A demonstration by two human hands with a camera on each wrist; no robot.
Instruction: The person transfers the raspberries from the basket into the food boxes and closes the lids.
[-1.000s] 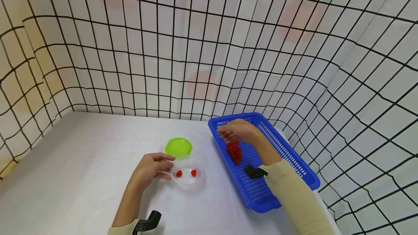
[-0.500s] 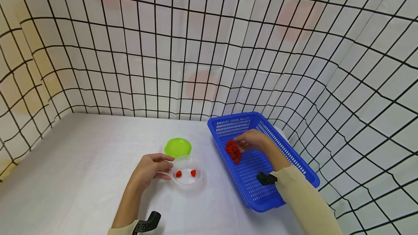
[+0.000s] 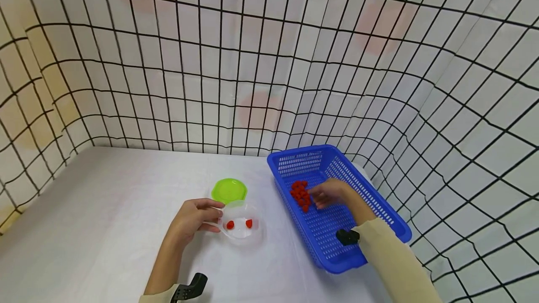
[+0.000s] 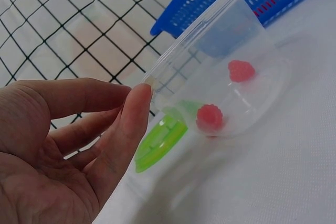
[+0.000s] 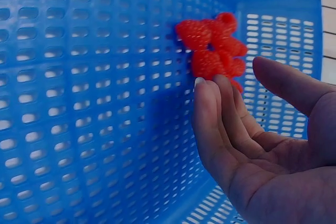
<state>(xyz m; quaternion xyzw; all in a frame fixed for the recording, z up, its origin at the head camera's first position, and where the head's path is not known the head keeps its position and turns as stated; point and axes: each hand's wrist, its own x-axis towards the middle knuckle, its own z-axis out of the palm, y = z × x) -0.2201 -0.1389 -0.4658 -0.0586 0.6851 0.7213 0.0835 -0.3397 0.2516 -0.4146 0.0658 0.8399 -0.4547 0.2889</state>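
Note:
My left hand pinches the rim of a clear plastic tub between thumb and fingers. Two red raspberries lie apart on the tub's floor. My right hand is inside the blue basket, at the right side of a small heap of raspberries. In the right wrist view its thumb stands away from the bent fingers, whose tips are at the raspberries, and nothing shows in its grasp. Whether the fingertips touch the fruit I cannot tell.
A bright green lid lies just behind the tub on the white tablecloth. Black netting over white cloth rises at the back and both sides. The basket's right side is near the netting.
My right hand has come down from above the heap and shifted toward its right side in the basket. My left hand, the tub and its two raspberries look unmoved.

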